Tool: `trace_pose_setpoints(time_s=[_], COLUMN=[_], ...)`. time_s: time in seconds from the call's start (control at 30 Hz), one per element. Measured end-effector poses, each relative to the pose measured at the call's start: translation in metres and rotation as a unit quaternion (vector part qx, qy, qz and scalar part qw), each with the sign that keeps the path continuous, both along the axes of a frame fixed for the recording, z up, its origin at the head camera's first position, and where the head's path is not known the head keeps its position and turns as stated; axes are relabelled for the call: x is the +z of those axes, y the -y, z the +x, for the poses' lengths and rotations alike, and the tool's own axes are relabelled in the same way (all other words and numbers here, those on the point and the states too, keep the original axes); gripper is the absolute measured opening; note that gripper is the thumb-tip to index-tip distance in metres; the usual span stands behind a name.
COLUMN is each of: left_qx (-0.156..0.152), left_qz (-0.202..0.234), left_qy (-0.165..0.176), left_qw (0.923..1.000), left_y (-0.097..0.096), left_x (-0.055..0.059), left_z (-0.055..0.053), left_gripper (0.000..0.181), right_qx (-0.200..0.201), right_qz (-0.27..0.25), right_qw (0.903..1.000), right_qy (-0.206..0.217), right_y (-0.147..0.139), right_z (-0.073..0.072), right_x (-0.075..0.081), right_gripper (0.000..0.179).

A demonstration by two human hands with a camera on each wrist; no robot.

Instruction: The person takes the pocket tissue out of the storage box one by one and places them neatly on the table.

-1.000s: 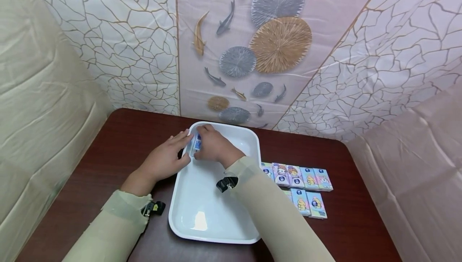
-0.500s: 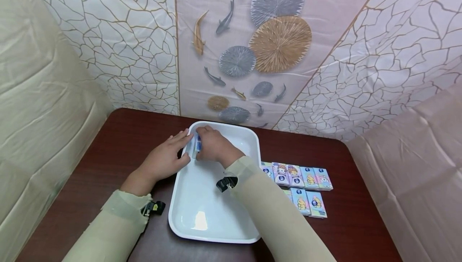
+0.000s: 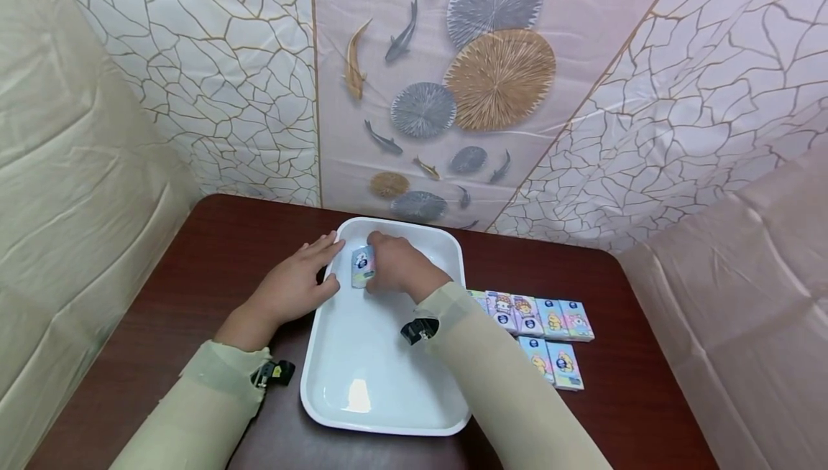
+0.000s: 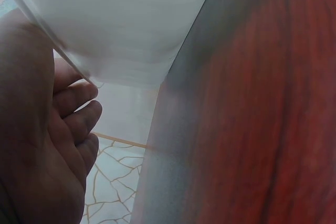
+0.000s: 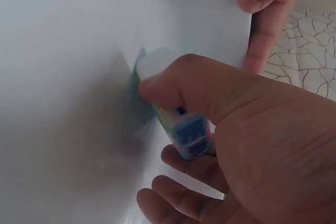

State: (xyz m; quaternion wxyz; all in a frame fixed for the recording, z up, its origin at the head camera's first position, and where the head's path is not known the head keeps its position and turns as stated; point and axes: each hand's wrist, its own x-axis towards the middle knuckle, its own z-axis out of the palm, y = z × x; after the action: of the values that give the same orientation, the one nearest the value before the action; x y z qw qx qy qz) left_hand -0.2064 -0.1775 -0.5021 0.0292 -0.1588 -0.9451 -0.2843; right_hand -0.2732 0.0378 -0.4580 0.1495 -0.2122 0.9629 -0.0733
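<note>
In the head view, a white tray (image 3: 382, 384) stands on the table. Near its far left corner my right hand (image 3: 402, 266) pinches a small tissue pack (image 3: 362, 266) printed in light blue with a cartoon. The right wrist view has that pack (image 5: 190, 136) tilted between thumb and fingers, its lower end dark blue; the hand hides part of it. My left hand (image 3: 292, 290) holds the tray's left rim, thumb over the inner side. Seen from the left wrist, the fingers (image 4: 79, 121) lie along the outside of the wall.
Right of the tray, two rows of colourful tissue packs (image 3: 555, 319) lie on the dark red table (image 3: 640, 376), partly hidden by the right sleeve (image 3: 504, 369). A patterned curtain (image 3: 362, 168) stands close behind the tray.
My right hand has moved slightly right, away from the tray's left wall, with the tissue pack, whose printed face now shows more. The left hand stays on the rim.
</note>
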Motion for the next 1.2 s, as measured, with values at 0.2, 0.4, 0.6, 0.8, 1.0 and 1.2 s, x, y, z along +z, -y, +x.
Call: trace_pose_setpoints(time_s=[0.2,0.4,0.6,0.8,1.0,1.2], left_qx=[0.008,0.015,0.016,0.014,0.012,0.008], left_qz=[-0.003,-0.005,-0.007,0.001,0.006,0.005], left_qy=[0.009,0.015,0.015,0.014,0.018,0.02], left_qw=[0.9999,0.9998,0.9997,0.9998,0.9998,0.9998], left_y=[0.0,-0.001,-0.002,-0.003,-0.003,-0.003], left_x=[0.001,0.0,0.0,0.001,0.001,0.002], left_z=[0.001,0.001,0.001,0.001,0.001,0.002], left_gripper=[0.068,0.068,0.069,0.069,0.068,0.068], right_qx=[-0.003,0.007,0.021,0.029,0.03,0.02], right_qz=[0.019,0.027,0.026,0.018,0.002,-0.036], right_qw=[0.9998,0.9996,0.9994,0.9994,0.9995,0.999], right_qy=[0.006,0.0,0.0,-0.004,-0.013,-0.017], right_y=[-0.011,-0.025,-0.044,-0.06,-0.07,-0.081], right_z=[0.003,0.011,0.021,0.03,0.041,0.06], right_x=[-0.004,-0.005,-0.003,0.0,0.008,0.022], right_gripper=[0.09,0.087,0.084,0.083,0.085,0.085])
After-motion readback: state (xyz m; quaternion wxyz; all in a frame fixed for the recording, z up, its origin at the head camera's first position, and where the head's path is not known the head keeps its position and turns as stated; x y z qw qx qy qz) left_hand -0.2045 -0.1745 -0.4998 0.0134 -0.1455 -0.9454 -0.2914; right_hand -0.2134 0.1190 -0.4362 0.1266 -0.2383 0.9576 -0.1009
